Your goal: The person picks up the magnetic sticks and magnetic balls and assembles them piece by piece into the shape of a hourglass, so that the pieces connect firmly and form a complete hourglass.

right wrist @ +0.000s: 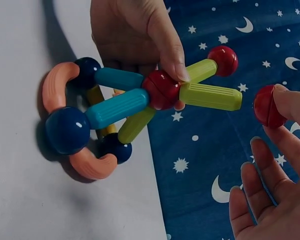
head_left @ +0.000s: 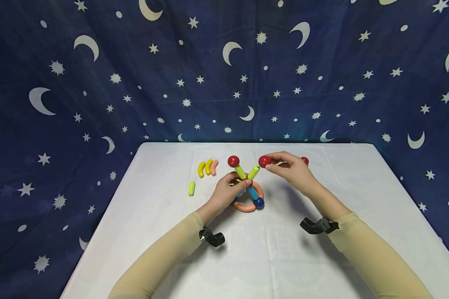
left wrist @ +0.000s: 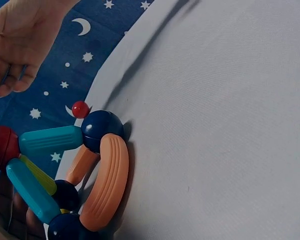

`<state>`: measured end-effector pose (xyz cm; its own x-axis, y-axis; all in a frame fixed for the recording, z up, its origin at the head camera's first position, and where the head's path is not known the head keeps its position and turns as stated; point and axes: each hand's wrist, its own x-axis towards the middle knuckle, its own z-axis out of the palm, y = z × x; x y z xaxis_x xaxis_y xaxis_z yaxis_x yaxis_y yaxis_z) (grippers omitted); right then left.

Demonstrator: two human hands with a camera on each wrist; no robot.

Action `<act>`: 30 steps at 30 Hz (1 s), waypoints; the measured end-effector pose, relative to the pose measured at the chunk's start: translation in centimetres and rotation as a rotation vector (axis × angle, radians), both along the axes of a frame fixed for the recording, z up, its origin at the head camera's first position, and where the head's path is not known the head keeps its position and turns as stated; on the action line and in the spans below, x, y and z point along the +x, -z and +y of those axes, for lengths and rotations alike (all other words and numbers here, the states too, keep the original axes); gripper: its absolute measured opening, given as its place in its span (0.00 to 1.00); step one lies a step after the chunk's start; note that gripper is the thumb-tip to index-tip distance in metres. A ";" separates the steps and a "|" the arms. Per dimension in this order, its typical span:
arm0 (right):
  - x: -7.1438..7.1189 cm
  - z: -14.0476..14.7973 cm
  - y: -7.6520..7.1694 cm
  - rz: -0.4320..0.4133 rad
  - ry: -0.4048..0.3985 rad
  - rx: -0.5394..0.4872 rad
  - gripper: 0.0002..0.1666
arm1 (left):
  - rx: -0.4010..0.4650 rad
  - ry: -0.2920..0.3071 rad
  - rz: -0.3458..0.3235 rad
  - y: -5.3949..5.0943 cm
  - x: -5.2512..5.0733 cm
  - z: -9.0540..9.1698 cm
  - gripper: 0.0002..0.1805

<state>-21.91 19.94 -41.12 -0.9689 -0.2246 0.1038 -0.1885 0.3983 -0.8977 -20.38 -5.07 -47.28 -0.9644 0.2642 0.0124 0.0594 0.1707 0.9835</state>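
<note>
A magnetic ball-and-rod model stands on the table, its ring of orange curved rods [right wrist: 55,87] and dark blue balls [right wrist: 68,130] at the bottom. Blue rods [right wrist: 119,107] rise from the ring to a red centre ball [right wrist: 161,90]. My left hand [head_left: 224,193] grips the model at that ball. Two yellow-green rods slant upward, one capped by a red ball [head_left: 233,161], the other rod [right wrist: 212,96] with a bare end. Between thumb and fingers, my right hand [head_left: 293,170] pinches another red ball [right wrist: 266,106], a small gap away from the bare end.
Left of the model lie two yellow curved rods [head_left: 201,169], an orange curved rod [head_left: 214,167] and a yellow-green straight rod [head_left: 191,188]. One more red ball [head_left: 305,160] shows behind the right hand. A dark blue star-and-moon cloth [head_left: 209,62] hangs behind the white table [head_left: 284,257].
</note>
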 end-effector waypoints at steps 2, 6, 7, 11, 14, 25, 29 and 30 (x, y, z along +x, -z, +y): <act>-0.1 -0.1 0.0 -0.007 -0.002 -0.006 0.30 | -0.004 -0.002 -0.002 0.0 0.0 0.0 0.18; -0.3 -0.5 0.0 -0.029 -0.011 0.021 0.32 | -0.003 0.004 0.007 0.3 -0.1 -0.1 0.19; -0.4 -0.5 0.0 -0.037 -0.013 0.025 0.32 | -0.004 0.008 0.007 0.3 -0.1 -0.1 0.19; -0.5 -0.6 0.2 -0.053 -0.022 0.028 0.32 | 0.001 0.027 -0.001 0.3 0.0 -0.1 0.20; -0.5 -0.5 0.3 -0.052 -0.035 0.021 0.32 | 0.004 0.031 -0.004 0.3 0.0 -0.1 0.21; -0.3 -0.4 1.0 -0.049 -0.057 0.005 0.28 | 0.002 0.033 0.018 0.2 0.1 -0.2 0.24; -0.1 -0.7 1.9 -0.077 -0.050 0.015 0.26 | -0.015 -0.002 0.049 0.3 0.2 -0.5 0.22; -0.1 -0.8 2.1 -0.079 -0.050 0.024 0.26 | -0.019 -0.012 0.060 0.4 0.2 -0.6 0.21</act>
<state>-22.00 19.12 -43.26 -0.9614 -0.2744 0.0220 -0.1381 0.4117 -0.9008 -20.17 -5.63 -47.69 -0.9651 0.2535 0.0653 0.1159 0.1904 0.9748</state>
